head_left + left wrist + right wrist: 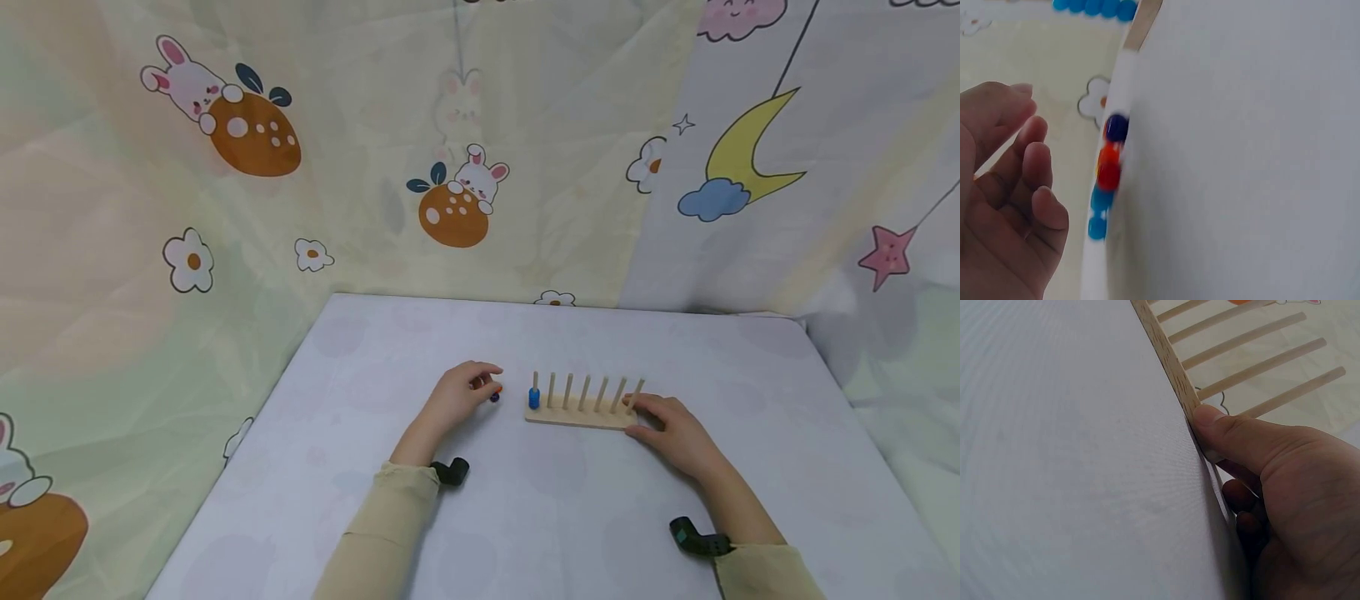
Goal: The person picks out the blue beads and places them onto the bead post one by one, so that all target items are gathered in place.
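A wooden peg rack [581,421] with a row of upright pegs lies on the table, and blue beads [534,398] are stacked on its leftmost peg. My right hand [678,437] grips the rack's right end, the thumb [1213,422] pressed on its near edge and the other fingers partly hidden behind. Left of the rack, my left hand [461,392] hovers by loose beads, its fingers loosely bent and nothing between them. In the left wrist view a dark blue bead [1116,128], a red bead [1109,177] and light blue beads [1097,228] lie beyond the fingertips.
The white-covered table [555,517] has its back edge against a patterned cloth backdrop [360,167]. A cloth side [922,367] hangs to the right of the table. Black wrist devices [452,472] sit at both sleeves.
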